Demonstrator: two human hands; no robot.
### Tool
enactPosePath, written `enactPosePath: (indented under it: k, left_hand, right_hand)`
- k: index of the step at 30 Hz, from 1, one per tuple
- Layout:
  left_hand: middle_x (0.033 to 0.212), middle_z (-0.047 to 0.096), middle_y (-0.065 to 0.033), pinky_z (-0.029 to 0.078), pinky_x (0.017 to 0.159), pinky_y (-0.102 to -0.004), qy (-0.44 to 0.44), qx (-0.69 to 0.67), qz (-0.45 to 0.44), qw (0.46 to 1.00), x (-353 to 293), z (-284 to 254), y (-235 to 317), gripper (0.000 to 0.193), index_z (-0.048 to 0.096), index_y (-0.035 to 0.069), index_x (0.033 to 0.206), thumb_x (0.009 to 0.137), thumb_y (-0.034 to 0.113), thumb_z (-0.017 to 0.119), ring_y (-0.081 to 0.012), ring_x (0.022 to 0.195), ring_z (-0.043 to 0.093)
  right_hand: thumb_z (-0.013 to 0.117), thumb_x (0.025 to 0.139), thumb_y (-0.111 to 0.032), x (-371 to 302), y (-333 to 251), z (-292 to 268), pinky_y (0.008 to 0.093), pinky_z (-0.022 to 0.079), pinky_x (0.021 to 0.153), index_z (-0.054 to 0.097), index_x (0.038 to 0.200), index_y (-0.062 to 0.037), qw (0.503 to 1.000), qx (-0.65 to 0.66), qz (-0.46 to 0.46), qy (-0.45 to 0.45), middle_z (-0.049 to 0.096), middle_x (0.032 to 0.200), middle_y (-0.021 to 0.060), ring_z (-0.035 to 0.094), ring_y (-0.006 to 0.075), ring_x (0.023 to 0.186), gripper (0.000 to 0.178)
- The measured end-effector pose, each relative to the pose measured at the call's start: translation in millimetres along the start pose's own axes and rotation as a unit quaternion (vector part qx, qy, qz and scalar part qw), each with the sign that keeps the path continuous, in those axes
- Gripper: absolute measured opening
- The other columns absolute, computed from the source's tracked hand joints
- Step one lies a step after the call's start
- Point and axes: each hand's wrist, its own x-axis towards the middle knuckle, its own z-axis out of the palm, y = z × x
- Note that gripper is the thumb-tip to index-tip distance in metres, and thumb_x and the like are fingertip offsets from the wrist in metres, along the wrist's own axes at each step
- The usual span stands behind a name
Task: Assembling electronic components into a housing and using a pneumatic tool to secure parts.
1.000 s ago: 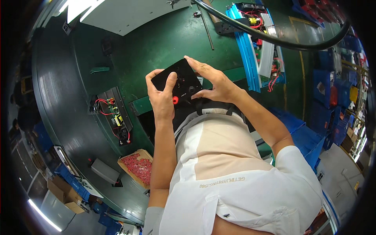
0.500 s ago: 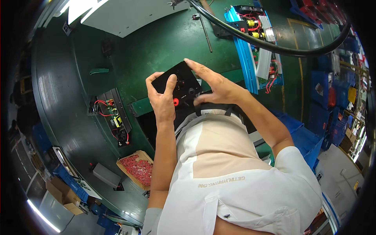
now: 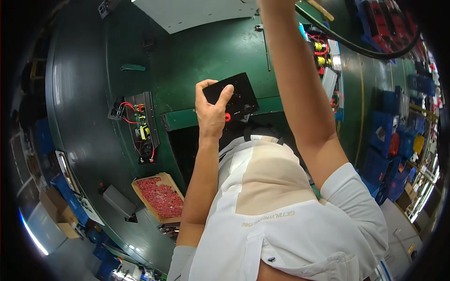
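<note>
Black panel (image 3: 241, 96), one, clasped in left fingers (image 3: 225, 95); right fingers unseen, cannot tell.

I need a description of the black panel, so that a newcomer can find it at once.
Begin at the green workbench and look towards its near edge. There, the left hand holds the black panel. Unlike the wired unit lying further left, it shows a flat dark face with one round red part.

Small tan lettering (image 3: 268, 218) across the white-and-beige shirt (image 3: 304, 241)
</note>
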Motion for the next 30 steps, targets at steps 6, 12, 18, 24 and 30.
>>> enactPosePath:
  k: [6,12,18,24,30]
  left_hand:
    - [0.094,0.062,-0.0021,0.046,0.066,-0.0259,0.012,-0.016,0.005,1.000,-8,-8,0,0.047,0.058,0.009,0.116,0.087,0.035,0.085,-0.0098,0.071,0.053]
    - [0.095,0.063,-0.0045,0.049,0.068,-0.0281,0.005,-0.021,0.011,1.000,-10,-6,4,0.048,0.058,0.009,0.117,0.088,0.034,0.084,-0.0118,0.074,0.057]
    - [0.091,0.063,-0.0032,0.047,0.066,-0.0272,-0.004,-0.036,-0.018,0.999,-13,-4,9,0.049,0.057,0.008,0.118,0.088,0.035,0.084,-0.0095,0.073,0.053]
    - [0.089,0.062,-0.0009,0.041,0.062,-0.0252,0.005,-0.007,-0.007,1.000,-11,-6,2,0.049,0.058,0.008,0.118,0.088,0.035,0.085,-0.0076,0.068,0.046]
    - [0.088,0.062,-0.0006,0.041,0.064,-0.0250,-0.006,-0.018,-0.003,1.000,-14,-5,3,0.049,0.057,0.009,0.118,0.088,0.035,0.085,-0.0075,0.069,0.046]
  right_hand:
    - [0.078,0.086,-0.019,74,-2,3,0.0408,0.054,0.065,0.057,0.115,0.0067,0.846,0.197,0.371,-0.329,0.071,0.088,0.0166,0.070,0.0284,0.074,0.044]
    - [0.076,0.087,-0.009,95,-12,-26,0.0317,0.047,0.048,0.066,0.093,-0.0024,0.873,0.379,0.247,-0.184,0.064,0.074,0.0047,0.060,0.0174,0.054,0.013]
    - [0.074,0.088,-0.007,75,-90,-127,0.0286,0.045,0.044,0.065,0.091,-0.0037,0.817,0.409,0.322,-0.248,0.059,0.065,0.0030,0.054,0.0134,0.047,0.010]
    - [0.069,0.090,-0.005,50,-90,-143,0.0264,0.044,0.044,0.065,0.091,-0.0048,0.799,0.401,0.355,-0.274,0.056,0.060,0.0017,0.052,0.0115,0.045,0.004]
    - [0.067,0.092,-0.004,47,-87,-145,0.0262,0.045,0.045,0.063,0.088,-0.0048,0.803,0.411,0.329,-0.280,0.055,0.060,0.0014,0.052,0.0111,0.046,0.006]
